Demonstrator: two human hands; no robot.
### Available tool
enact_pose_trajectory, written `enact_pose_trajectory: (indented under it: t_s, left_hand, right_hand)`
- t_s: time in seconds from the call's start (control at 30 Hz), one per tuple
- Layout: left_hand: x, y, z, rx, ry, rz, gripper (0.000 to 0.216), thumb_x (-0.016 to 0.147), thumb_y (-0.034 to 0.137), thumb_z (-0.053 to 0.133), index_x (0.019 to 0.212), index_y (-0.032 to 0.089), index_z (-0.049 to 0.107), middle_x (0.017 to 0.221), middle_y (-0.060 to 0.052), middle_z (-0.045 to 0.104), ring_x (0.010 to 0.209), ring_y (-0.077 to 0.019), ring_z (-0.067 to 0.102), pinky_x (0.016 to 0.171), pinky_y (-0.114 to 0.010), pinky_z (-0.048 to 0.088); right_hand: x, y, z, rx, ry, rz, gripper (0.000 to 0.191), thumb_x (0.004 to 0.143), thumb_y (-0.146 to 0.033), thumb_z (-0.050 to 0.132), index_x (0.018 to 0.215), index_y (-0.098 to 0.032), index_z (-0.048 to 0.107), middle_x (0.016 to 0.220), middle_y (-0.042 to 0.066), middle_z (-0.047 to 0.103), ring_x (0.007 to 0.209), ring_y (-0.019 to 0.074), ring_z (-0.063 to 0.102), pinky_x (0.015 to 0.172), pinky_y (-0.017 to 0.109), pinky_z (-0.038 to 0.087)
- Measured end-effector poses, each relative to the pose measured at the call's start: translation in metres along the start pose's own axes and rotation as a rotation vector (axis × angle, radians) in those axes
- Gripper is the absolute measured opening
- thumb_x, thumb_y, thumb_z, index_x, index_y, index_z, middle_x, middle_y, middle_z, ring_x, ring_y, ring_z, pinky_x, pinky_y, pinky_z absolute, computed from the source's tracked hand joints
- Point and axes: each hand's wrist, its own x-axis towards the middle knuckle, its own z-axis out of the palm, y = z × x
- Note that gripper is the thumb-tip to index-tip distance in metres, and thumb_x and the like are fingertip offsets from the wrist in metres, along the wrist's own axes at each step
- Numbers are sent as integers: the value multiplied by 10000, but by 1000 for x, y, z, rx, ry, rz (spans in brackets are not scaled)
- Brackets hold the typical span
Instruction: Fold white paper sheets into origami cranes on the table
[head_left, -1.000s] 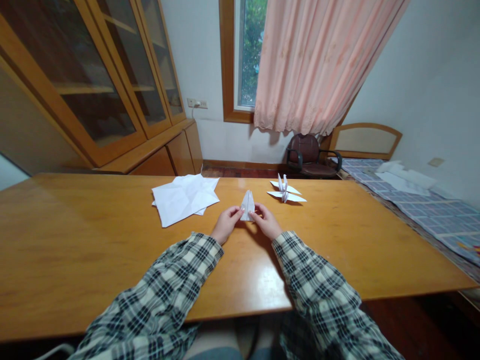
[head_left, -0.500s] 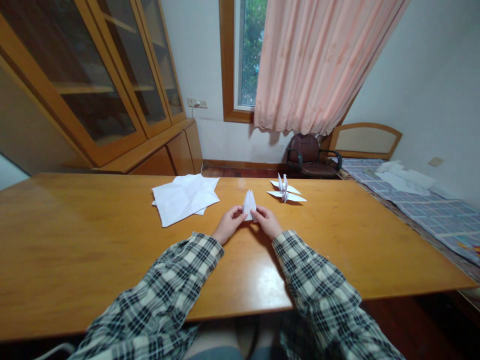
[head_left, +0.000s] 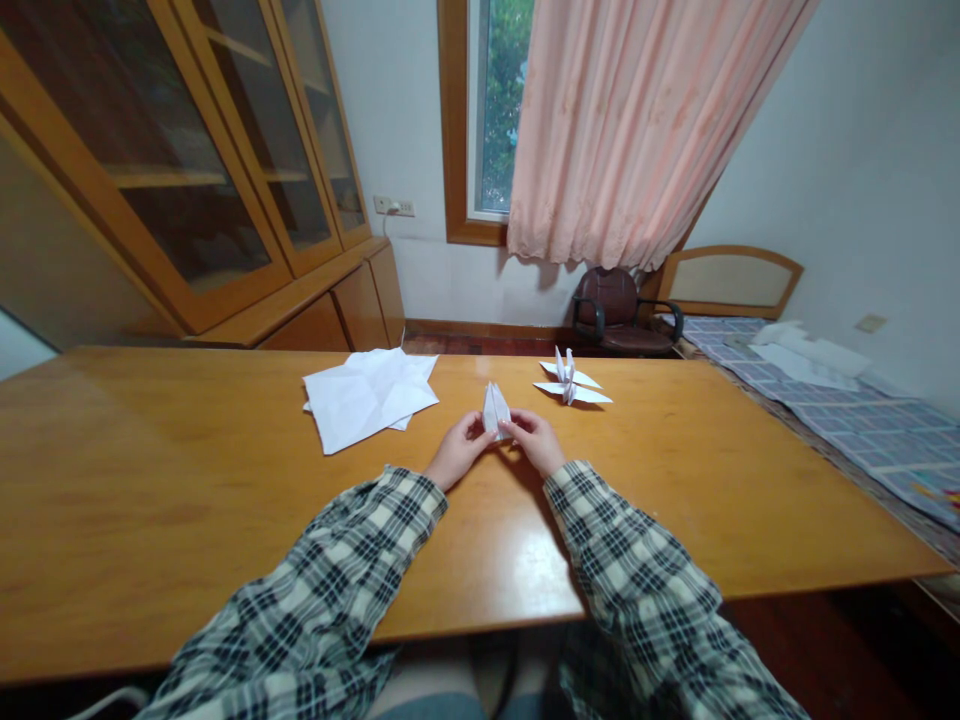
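A small piece of folded white paper (head_left: 496, 409), narrow and split into two points at the top, is held upright just above the table. My left hand (head_left: 459, 447) pinches its lower left edge between thumb and fingers. On the other side, my right hand (head_left: 535, 441) grips the lower right edge the same way, with both thumbs close together on the near face. Beyond my right hand stand folded paper cranes (head_left: 571, 384), wings spread and partly overlapping. Left of my hands lie creased white paper sheets (head_left: 367, 398), stacked unevenly.
The wooden table (head_left: 225, 520) spans the view, its near edge close to my body. Past it are a glass-door cabinet (head_left: 292, 262) at left, a brown armchair (head_left: 616, 312) under the pink curtain (head_left: 622, 130), and a bed (head_left: 847, 400) at right.
The folded paper has tilted slightly to the left and its upper points have shifted a little. Both hands keep their grip in nearly the same place.
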Motion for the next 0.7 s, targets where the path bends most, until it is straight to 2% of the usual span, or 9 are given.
enact_pose_trajectory:
  t_s: [0.17,0.43,0.57,0.7]
  left_hand:
    - [0,4,1,-6,15,-17,284,739,348,631,912,152,520,923,-43,618,860,-174,601,736,-312,509]
    - [2,3,1,-4,113,-21,518,689,272,679,1100,173,380,760,20,593,703,-122,615,699,-277,490]
    - [3,2,0,-42,89,-34,508,678,287,695,1103,141,458,808,-22,637,777,-156,630,765,-315,491]
    - [2,5,0,-33,-27,-69,371,719,355,658,995,115,593,986,-92,663,903,-203,615,818,-349,486]
  right_hand:
    - [0,1,1,30,14,1,356,690,-388,655,953,-149,626,813,52,651,647,128,553,492,212,411]
    - [2,3,2,69,11,-2,323,663,-400,669,860,-159,586,764,27,635,668,137,562,568,239,435]
    - [1,3,1,48,6,-22,294,678,-395,661,840,-163,583,747,20,624,655,133,557,587,248,439]
    - [0,4,0,10,23,-58,267,690,-381,656,825,-163,581,734,14,607,651,130,545,598,250,435]
